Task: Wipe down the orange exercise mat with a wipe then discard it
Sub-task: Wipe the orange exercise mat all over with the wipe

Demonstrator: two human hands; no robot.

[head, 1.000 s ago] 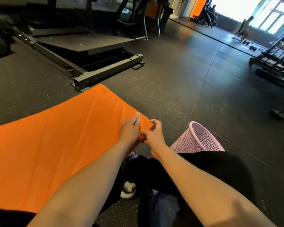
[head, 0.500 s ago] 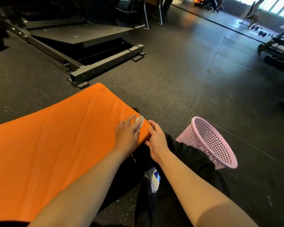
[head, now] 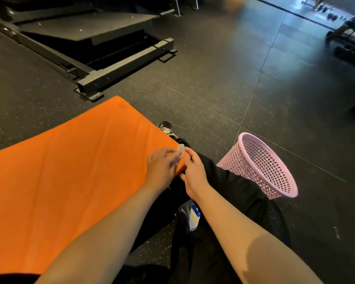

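Orange mat [head: 70, 181], one: lying spread across the left half of the view, its near right corner resting against the person's leg in black trousers [head: 234, 187].

Wipe [head: 180, 150], one, small and white: sitting on that near right corner of the mat, showing at the tips of the left fingers and along their right side.

Left hand [head: 161, 171], one: lying palm down on the mat corner, its fingers [head: 168, 152] stretched nearly straight and close together, pressing the wipe onto the orange surface.

Right hand [head: 195, 173], one: sitting just beside the left hand at the mat's edge, its fingers [head: 190, 155] curled over the corner and the thumb tucking in below, pinching the mat there. The two hands are nearly touching at the fingertips.

Pink basket [head: 260, 167], one, openwork plastic: standing tilted on the floor [head: 213, 83] to the right of the right hand, just beyond the knee, its mouth facing up and toward the viewer.

Shoe [head: 166, 128], one in sight, dark with white laces: peeking out past the mat's right edge.

White and blue packet [head: 192, 215], one: lying between the legs, below the right wrist.

Steel frame [head: 115, 72], one, with a dark platform inside it: sitting on the floor beyond the mat's far corner.
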